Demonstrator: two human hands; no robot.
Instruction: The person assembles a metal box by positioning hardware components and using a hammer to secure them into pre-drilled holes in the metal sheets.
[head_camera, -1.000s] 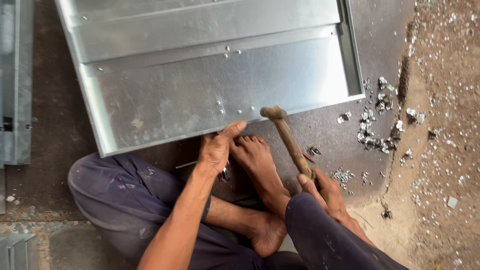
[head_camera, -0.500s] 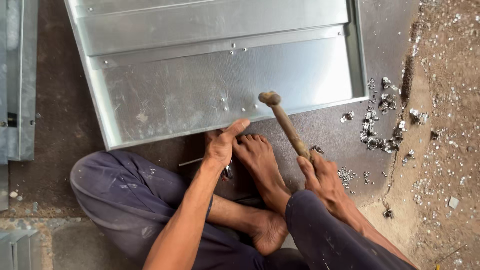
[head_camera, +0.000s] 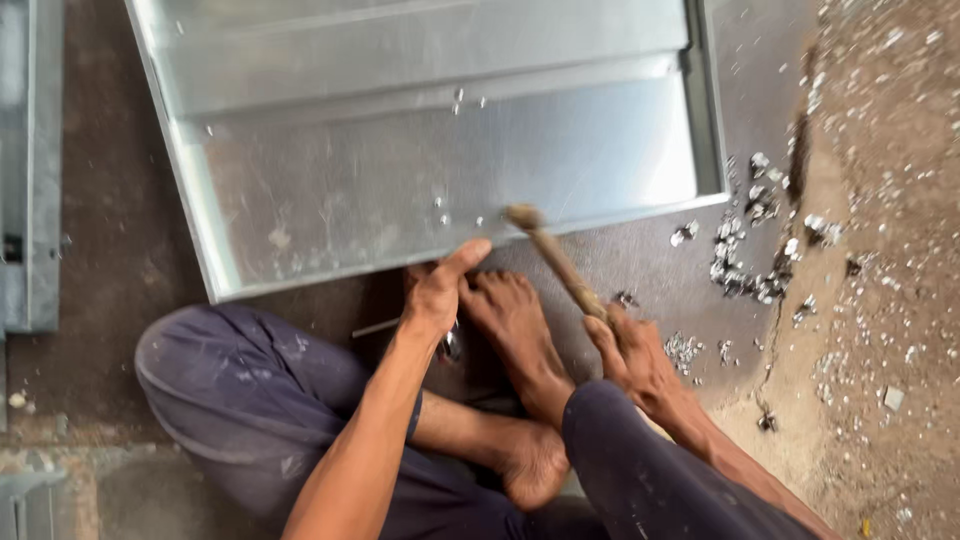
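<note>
Right hand (head_camera: 632, 352) clenches a wooden-handled hammer (head_camera: 556, 258), head at the near edge of the dull grey folded sheet-metal panel (head_camera: 420, 150); left hand (head_camera: 436, 292) grips that edge.

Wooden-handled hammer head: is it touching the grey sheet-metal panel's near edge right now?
Cannot tell. In the head view the hammer head overlaps the sheet-metal panel edge, but motion blur hides any contact or gap. The right hand grips the handle.

Dark navy trousers (head_camera: 250, 400); bare feet (head_camera: 515, 320)
</note>
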